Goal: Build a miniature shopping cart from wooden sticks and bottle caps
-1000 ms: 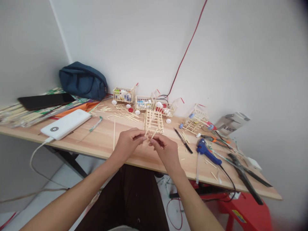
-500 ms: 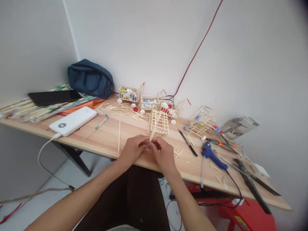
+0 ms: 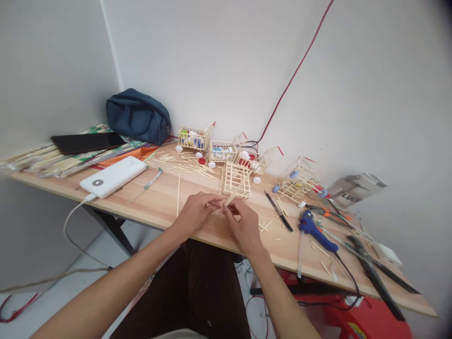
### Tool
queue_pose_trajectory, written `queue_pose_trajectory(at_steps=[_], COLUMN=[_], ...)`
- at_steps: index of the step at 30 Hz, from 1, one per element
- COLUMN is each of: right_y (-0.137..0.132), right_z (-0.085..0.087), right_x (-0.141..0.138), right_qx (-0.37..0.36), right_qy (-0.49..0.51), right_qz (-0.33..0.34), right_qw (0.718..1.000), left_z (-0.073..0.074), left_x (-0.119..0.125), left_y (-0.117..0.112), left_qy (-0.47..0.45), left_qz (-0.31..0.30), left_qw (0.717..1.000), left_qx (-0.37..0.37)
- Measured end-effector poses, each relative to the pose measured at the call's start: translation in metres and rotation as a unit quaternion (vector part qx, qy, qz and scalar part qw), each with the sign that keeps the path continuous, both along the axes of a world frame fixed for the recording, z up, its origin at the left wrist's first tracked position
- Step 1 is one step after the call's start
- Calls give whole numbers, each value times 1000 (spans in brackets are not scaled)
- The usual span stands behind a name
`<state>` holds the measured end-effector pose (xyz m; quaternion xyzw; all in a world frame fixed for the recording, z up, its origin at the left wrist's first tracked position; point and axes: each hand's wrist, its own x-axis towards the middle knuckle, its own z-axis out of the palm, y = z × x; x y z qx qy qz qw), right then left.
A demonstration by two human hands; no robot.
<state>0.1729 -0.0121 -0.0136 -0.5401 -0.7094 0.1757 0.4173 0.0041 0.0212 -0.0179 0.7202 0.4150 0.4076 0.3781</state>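
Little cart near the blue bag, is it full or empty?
Looks full: the cart holds green, white and blue things piled near its rim.

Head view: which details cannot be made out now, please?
In the head view:
Whether the right hand pinches one stick or more: blurred, and its grip covers the lower end.
Whether the left hand touches it: too small to tell.
Lower part of the red object: cut off by the bottom edge.
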Motion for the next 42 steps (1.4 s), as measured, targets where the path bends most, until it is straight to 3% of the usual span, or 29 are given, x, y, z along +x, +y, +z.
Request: queue_pose_trajectory(at_steps=[3,6,9,12,18,21,25,28,31,35,42], right_y=[3,2,-1,-6,-16,-25,-35,-36,-36,-37,-41], right_z=[-9,-4,5,11,23,31,35,34,31,25,12], right_x=[0,0,-1,-1,2,5,7,5,3,1,4], right_qx=[1,-19,-57,-95,-241,-195,-65,-3,38,29,-90], right_qy=[-10,-11,-11,-7,133,149,18,-62,-74,-40,140], right_qz=[-6,19,67,98,152,150,127,123,125,112,114], right_qw=[1000,1000,996,991,949,958,990,990,989,992,979], left_z=[1,12,27,36,45,52,59,59,58,61,72], left_x=[-1,1,5,8,3,-2,-4,-2,0,1,4], left_y=[-2,0,5,7,10,20,35,37,34,32,37], left_qy=[-1,-47,-111,-149,-216,-285,-334,-347,-344,-339,-332], left_qz=[21,28,-39,-104,-129,-119,-111,-119,-130,-127,-120], left_qw=[1000,998,992,976,943,911,880,865,861,867,878], left_qx=[-10,-3,-34,-121,-219,-271,-320,-343,-352,-342,-322])
